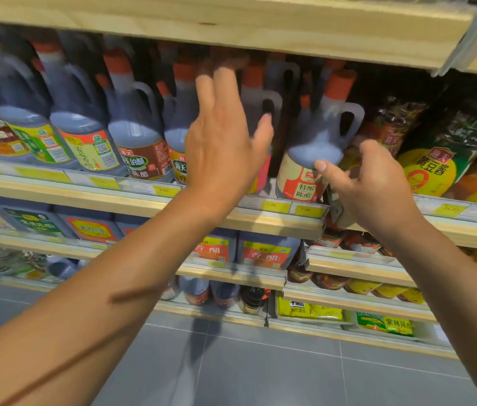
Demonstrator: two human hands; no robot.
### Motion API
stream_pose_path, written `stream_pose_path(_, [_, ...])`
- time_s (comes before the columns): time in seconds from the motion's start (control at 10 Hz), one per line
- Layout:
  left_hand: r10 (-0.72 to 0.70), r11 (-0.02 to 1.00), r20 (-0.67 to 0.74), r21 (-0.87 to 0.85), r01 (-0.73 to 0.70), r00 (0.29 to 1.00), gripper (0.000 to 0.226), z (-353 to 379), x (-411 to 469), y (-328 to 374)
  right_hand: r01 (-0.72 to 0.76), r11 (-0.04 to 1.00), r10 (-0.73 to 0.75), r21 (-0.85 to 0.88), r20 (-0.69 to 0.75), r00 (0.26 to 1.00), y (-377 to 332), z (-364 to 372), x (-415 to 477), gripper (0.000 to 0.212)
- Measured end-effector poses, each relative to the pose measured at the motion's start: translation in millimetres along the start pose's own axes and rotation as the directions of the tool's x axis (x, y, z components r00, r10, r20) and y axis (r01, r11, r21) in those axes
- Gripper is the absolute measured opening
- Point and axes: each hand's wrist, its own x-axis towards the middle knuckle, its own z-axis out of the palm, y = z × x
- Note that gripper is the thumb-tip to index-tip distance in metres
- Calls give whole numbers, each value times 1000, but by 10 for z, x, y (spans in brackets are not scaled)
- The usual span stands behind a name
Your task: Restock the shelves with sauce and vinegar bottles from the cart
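Dark vinegar bottles with orange caps and side handles fill the wooden shelf (143, 197) at chest height. My left hand (222, 136) is raised in front of one bottle (260, 92) in the middle of the row, fingers straight and spread, thumb close to its body; motion blur hides any contact. To its right stands a bottle with a cream and red label (316, 142) at the end of the row. My right hand (369, 186) is beside it, thumb tip against the bottle's shoulder and fingers loosely curled, with nothing held in it.
Packets of bean sauce (430, 168) lie right of the bottles. An upper shelf board (231, 27) hangs close above the caps. Lower shelves (231, 271) hold square vinegar jugs, jars and yellow pouches. Grey floor tiles (260, 370) lie below. The cart is out of view.
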Motion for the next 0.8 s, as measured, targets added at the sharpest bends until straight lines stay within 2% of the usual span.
stream_pose_path(0.1, [-109,987,118,134,93,987,32,8,267,-110,14,999,-8,48,-125,992,-21,90,-74,43])
stream_pose_path(0.2, [-85,980,257,198,34,963,32,81,466,-209,-8,994,24,113,-141,990,-25,181,-96,39])
stream_pose_path(0.3, [-133,976,322,206,68,937,34,116,577,-258,-27,987,49,160,-131,990,9,259,-85,48])
stream_pose_path(0.4, [-182,973,413,208,102,893,25,78,599,-242,-46,972,70,229,-100,992,-17,272,-103,58])
stream_pose_path(0.5, [-214,970,455,202,134,865,30,-11,557,-194,-65,976,84,207,-81,993,-95,207,-166,63])
stream_pose_path(0.6, [-169,977,441,192,92,881,32,-197,470,-83,-74,976,95,203,-96,991,-251,76,-329,67])
stream_pose_path(0.7, [-80,987,372,162,20,925,31,-448,309,0,-106,965,120,241,-46,992,-380,-52,-491,71])
stream_pose_path(0.8, [24,988,423,131,-87,906,35,-732,215,-23,6,989,-7,148,8,1000,-552,-167,-654,61])
